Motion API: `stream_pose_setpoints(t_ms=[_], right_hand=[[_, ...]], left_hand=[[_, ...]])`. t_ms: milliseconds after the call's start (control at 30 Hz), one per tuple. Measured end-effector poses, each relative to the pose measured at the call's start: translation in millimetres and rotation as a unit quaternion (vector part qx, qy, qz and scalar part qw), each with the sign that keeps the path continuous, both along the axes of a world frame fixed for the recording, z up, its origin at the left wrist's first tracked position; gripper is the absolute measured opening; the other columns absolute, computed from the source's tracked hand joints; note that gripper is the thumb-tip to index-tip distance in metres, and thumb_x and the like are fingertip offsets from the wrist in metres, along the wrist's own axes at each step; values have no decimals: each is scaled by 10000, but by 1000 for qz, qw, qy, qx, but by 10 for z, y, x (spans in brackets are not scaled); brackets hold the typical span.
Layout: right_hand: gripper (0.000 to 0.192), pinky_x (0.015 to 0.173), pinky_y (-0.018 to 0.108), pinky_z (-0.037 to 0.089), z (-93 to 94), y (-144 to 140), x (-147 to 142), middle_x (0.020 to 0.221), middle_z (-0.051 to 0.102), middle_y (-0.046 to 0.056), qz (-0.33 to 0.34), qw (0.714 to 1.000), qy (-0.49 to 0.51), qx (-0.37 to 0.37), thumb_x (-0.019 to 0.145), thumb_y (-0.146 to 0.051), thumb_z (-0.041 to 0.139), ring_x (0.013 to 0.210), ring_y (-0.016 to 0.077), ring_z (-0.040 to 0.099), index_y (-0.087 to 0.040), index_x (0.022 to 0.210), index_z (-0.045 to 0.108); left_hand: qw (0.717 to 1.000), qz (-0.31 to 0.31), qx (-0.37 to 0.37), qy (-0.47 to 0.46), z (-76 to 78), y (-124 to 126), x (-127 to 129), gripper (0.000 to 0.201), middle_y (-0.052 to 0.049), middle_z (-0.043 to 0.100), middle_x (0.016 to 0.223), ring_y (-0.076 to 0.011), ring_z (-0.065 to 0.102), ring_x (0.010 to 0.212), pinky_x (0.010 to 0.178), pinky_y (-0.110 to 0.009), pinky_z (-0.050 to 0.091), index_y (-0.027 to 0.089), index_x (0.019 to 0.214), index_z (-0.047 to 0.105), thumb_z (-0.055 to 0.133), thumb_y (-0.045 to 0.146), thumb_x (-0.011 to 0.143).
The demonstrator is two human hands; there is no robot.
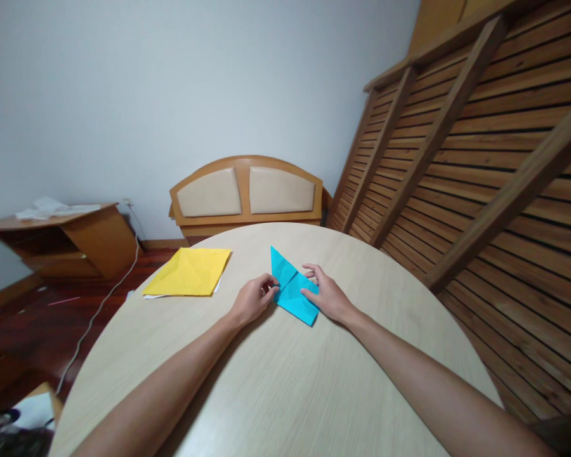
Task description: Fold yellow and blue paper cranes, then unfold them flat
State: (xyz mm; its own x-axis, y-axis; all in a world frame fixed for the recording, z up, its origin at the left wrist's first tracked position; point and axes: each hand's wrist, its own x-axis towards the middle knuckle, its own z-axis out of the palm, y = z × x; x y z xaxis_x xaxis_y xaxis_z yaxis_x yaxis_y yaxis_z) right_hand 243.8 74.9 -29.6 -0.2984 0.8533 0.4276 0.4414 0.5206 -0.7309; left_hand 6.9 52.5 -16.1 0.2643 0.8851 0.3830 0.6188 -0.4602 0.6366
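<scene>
A folded sheet of bright blue paper [295,296] lies on the round table [361,374], one pointed corner aimed away from me and crease lines across its middle. My left hand [255,298] is at its left edge, thumb and fingertips pinched together on the paper. On the opposite side, my right hand [330,295] rests with its thumb on the blue paper and its fingers spread apart along the right edge. The undersides of both hands are hidden.
Yellow paper [188,271] lies at the table's left, with white paper [217,284] showing underneath. Beyond the table stands a padded headboard [245,190]. A wooden slatted frame [438,139] leans at the right. A low cabinet [95,238] and a cable [107,298] are at left.
</scene>
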Motion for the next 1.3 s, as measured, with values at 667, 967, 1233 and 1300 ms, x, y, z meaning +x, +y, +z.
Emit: stream_pose_setpoints(t_ms=[667,967,1233,1300], right_hand=[[391,1039,424,410,227,-233,-74,1264,672,60,125,951,-236,155,846,-146,598,1188,244,585,-242,1220,660],[373,977,408,469,228,-216,-38,1171,732,25,137,954,-237,120,868,-160,572,1087,240,657,-314,1176,716],[251,890,364,488,233,-198,-2,1100,750,47,123,962,-222,97,905,-268,602,999,241,681,-290,1121,728],[238,856,343,485,237,-198,8,1067,750,49,107,970,-203,83,909,-288,605,961,234,685,-276,1123,708]], left_hand=[[995,2,-50,-80,-74,85,-12,303,-58,717,798,-183,631,684,662,-286,483,144,931,714,588,410,863],[993,13,32,116,-27,14,-42,237,-104,707,1000,-272,636,966,895,-400,491,188,1051,714,625,307,867],[981,-13,90,172,-39,12,-107,356,-149,384,1550,-356,204,1489,1179,-552,278,178,1200,686,644,303,869],[980,-44,83,178,-46,14,-101,329,-141,413,1537,-341,246,1480,1184,-545,276,182,1184,697,622,267,875]])
